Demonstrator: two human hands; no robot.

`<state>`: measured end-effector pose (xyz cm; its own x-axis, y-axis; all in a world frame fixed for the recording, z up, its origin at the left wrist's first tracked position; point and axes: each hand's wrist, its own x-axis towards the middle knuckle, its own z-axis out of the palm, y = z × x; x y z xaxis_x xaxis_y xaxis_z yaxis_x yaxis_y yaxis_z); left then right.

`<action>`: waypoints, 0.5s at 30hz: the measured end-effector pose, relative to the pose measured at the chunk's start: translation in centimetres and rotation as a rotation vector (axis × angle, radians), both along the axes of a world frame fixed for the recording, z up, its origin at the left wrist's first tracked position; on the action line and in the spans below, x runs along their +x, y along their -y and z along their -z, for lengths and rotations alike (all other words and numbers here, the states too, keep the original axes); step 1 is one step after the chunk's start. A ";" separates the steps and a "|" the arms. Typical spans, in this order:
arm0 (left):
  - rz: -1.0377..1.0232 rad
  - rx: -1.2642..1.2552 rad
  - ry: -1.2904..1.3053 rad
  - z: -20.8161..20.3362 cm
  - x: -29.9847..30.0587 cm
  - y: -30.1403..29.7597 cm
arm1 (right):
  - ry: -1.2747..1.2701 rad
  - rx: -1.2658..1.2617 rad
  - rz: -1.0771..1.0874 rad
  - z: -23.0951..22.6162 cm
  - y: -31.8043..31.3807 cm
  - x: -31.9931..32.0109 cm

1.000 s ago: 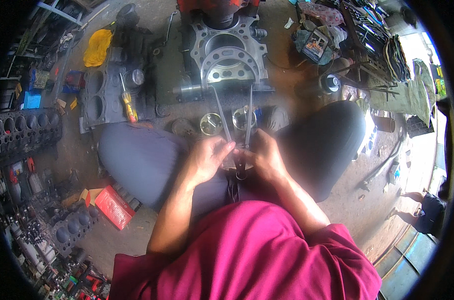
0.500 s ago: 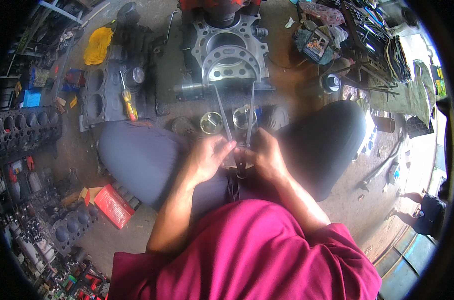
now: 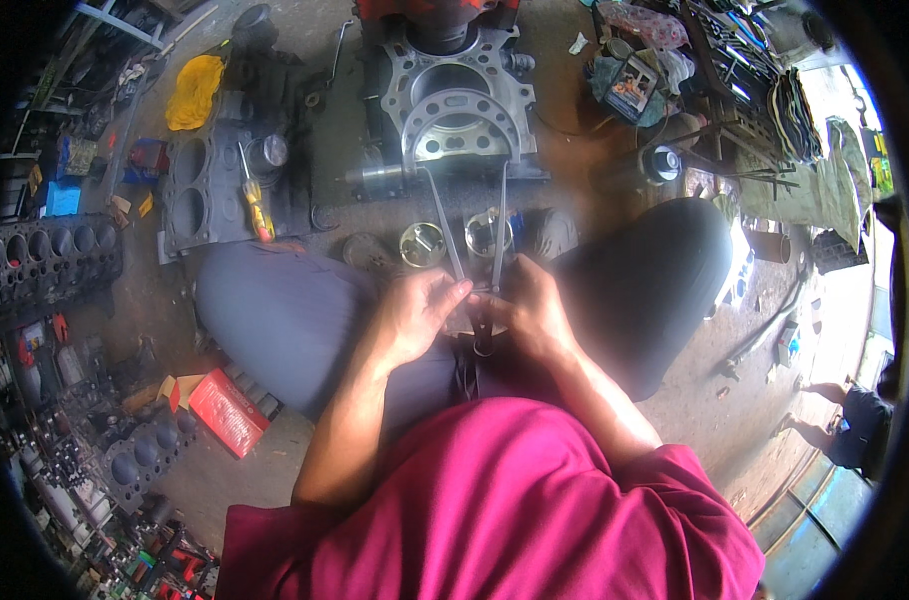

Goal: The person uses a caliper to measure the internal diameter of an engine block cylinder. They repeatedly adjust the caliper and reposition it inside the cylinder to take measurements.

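Both my hands are closed on a long-legged metal caliper (image 3: pixel 500 235), its pivot end toward me and its two legs pointing away. My left hand (image 3: pixel 421 312) pinches the left leg near the pivot, and my right hand (image 3: pixel 531 310) grips the right leg. The leg tips reach between the ends of a large micrometer (image 3: pixel 462 103), whose arched frame has round holes. It leans over the near edge of a grey engine block (image 3: pixel 402 75) with large bores; its barrel sticks out to the left. Whether the tips touch the micrometer, I cannot tell.
Two pistons (image 3: pixel 423 245) stand between my feet, below the caliper legs. Left lie a screwdriver (image 3: pixel 258 212) on another engine block (image 3: pixel 195 185), a yellow cloth (image 3: pixel 195 92) and a red box (image 3: pixel 227 412). A rack of tools (image 3: pixel 740 75) stands far right; a person's legs (image 3: pixel 825 430) show lower right.
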<state>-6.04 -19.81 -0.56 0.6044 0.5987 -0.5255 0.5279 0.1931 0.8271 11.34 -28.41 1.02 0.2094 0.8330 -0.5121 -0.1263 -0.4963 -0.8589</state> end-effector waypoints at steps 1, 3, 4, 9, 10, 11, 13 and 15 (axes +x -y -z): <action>0.002 0.002 0.001 0.1 0.0 0.0 | 0.012 0.000 -0.006 -0.1 0.0 0.0; 0.007 0.012 0.001 0.1 0.0 0.0 | 0.037 0.000 -0.018 -0.2 0.1 0.1; 0.010 0.017 0.002 0.1 0.0 0.0 | 0.017 0.009 -0.008 -0.2 0.1 0.0; -0.007 0.006 0.006 -0.1 0.0 0.1 | -0.052 0.051 0.020 0.1 0.1 -0.1; -0.008 0.004 0.011 -0.2 0.0 0.1 | -0.050 0.039 0.016 0.2 0.1 0.0; -0.008 0.003 0.012 -0.2 0.0 0.1 | -0.049 0.026 0.013 0.3 0.1 0.0; -0.008 0.000 0.014 -0.1 0.0 0.0 | -0.037 0.018 0.006 0.3 0.2 0.0; 0.005 0.017 -0.009 0.0 0.0 -0.1 | -0.017 0.028 -0.002 0.4 0.2 0.0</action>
<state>-6.03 -19.74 -0.52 0.6028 0.6043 -0.5210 0.5366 0.1761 0.8252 11.34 -28.60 0.60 0.1995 0.8472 -0.4923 -0.1399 -0.4727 -0.8701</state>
